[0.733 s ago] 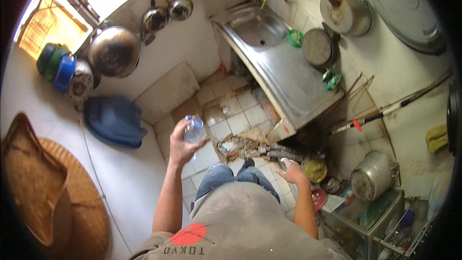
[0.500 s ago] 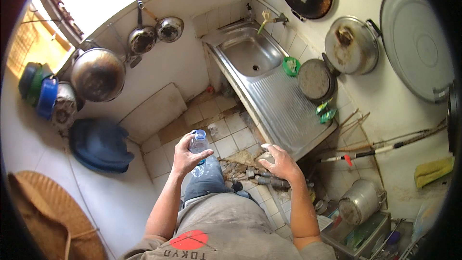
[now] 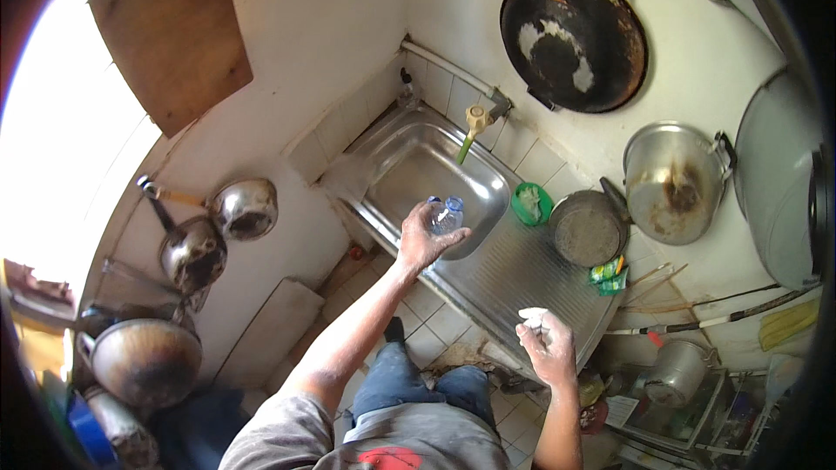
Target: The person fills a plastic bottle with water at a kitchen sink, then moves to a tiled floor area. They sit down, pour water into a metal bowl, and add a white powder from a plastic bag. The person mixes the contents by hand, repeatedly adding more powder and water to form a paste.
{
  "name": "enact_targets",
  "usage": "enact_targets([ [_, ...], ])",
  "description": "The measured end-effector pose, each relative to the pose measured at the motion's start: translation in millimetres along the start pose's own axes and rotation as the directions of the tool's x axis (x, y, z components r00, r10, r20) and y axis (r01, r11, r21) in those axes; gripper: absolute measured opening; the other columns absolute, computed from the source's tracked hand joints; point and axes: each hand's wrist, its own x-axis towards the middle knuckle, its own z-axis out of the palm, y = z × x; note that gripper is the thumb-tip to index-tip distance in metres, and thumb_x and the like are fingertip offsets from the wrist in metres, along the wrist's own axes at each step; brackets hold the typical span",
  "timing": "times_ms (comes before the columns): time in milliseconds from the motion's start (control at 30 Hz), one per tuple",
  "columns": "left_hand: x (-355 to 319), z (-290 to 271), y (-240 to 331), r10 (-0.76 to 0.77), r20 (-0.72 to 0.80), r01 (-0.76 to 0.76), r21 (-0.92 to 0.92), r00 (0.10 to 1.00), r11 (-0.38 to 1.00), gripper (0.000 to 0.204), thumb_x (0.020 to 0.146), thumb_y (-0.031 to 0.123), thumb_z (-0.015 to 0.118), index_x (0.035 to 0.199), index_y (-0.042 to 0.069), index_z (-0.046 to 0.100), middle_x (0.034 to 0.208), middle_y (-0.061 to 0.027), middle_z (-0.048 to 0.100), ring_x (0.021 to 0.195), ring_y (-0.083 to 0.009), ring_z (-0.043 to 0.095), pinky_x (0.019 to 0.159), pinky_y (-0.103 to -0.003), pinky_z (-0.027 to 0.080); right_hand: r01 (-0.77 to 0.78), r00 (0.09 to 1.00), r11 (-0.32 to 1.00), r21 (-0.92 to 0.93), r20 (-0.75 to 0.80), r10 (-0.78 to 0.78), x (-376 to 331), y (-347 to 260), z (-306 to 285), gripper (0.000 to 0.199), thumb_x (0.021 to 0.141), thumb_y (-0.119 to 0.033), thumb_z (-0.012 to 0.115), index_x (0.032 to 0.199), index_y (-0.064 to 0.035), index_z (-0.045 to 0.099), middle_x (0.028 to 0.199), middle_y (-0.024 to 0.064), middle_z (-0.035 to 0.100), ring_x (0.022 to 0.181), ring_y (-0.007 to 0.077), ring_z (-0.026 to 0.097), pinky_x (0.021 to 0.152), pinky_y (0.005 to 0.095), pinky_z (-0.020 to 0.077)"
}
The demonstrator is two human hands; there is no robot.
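My left hand (image 3: 421,239) is closed around a clear plastic bottle (image 3: 447,218) with a blue neck. It holds the bottle over the near edge of the steel sink (image 3: 409,170); a small blue bit shows by the fingertips, too small to name. A cream-handled tap (image 3: 476,119) with a green hose end sticks out above the basin. Over the right end of the ribbed drainboard (image 3: 514,287) is my right hand (image 3: 550,346), its fingers loosely curled and apart, coated with white. I see nothing held in it.
A green bowl (image 3: 531,204), a dark round pan (image 3: 588,228) and green packets (image 3: 609,276) lie along the drainboard's back. A blackened wok (image 3: 575,39) and a pot (image 3: 675,183) hang right. Saucepans (image 3: 193,252) hang left; a metal pot (image 3: 676,372) sits low right.
My view has swung toward the sink. My left hand has carried the bottle forward from above the floor to the sink. My right hand has come over the drainboard, its fingers more curled.
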Motion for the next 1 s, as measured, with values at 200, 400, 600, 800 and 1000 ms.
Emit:
enact_targets([
  [200, 79.7, 38.1, -75.6, -0.101, -0.024, 0.097, -0.135, 0.995, 0.986, 0.086, 0.063, 0.048, 0.098, 0.125, -0.005, 0.068, 0.135, -0.0223, 0.065, 0.124, -0.0343, 0.064, 0.107, -0.042, 0.05, 0.254, 0.961, 0.946, -0.204, -0.058, -0.27, 115.4, -102.2, 32.8, 0.026, 0.094, -0.012, 0.074, 0.117, -0.0015, 0.067, 0.08, 0.006, 0.068, 0.069, 0.0112, 0.061, 0.066, 0.0291, 0.0503],
  [400, 101.6, 77.0, -121.0, -0.206, 0.039, 0.209, -0.113, 0.978, 0.971, 0.083, 0.061, 0.048, 0.098, 0.118, -0.004, 0.07, 0.133, -0.0216, 0.066, 0.12, -0.0327, 0.066, 0.103, -0.042, 0.052, 0.276, 0.942, 0.869, -0.412, -0.065, -0.33, 239.1, -133.8, 65.9, 0.047, 0.093, -0.03, 0.076, 0.126, 0.0014, 0.061, 0.084, 0.0135, 0.069, 0.074, 0.0247, 0.067, 0.07, 0.0382, 0.0539],
  [600, 112.3, 91.7, -122.9, -0.197, 0.041, 0.197, 0.009, 0.979, 0.98, 0.084, 0.059, 0.048, 0.099, 0.118, -0.003, 0.069, 0.125, -0.0202, 0.068, 0.116, -0.0363, 0.066, 0.103, -0.044, 0.052, 0.144, 0.972, 0.672, -0.726, -0.023, -0.233, 339.3, -109.9, 99.5, 0.072, 0.093, -0.052, 0.07, 0.133, 0.0058, 0.057, 0.125, 0.0324, 0.065, 0.122, 0.0451, 0.063, 0.103, 0.0508, 0.0491],
  [800, 117.9, 103.5, -131.2, -0.197, 0.003, 0.195, -0.138, 0.98, 0.971, 0.093, 0.06, 0.046, 0.1, 0.128, -0.006, 0.062, 0.124, -0.0195, 0.069, 0.114, -0.0316, 0.068, 0.099, -0.042, 0.054, 0.076, 0.965, 0.538, -0.839, -0.074, -0.252, 377.4, -82.8, 109.3, 0.061, 0.092, -0.049, 0.072, 0.123, 0.0016, 0.059, 0.116, 0.025, 0.069, 0.107, 0.0425, 0.068, 0.092, 0.0496, 0.0553],
  [1000, 122.9, 104.3, -123.3, -0.132, -0.033, 0.128, -0.101, 0.991, 0.987, 0.094, 0.06, 0.046, 0.099, 0.129, -0.005, 0.062, 0.126, -0.0202, 0.068, 0.117, -0.0332, 0.067, 0.101, -0.043, 0.053, 0.208, 0.957, 0.543, -0.813, 0.053, -0.286, 400.5, -72.9, 109.6, 0.038, 0.097, -0.034, 0.069, 0.111, 0.0005, 0.062, 0.11, 0.0233, 0.069, 0.106, 0.0421, 0.068, 0.091, 0.0491, 0.0558],
])
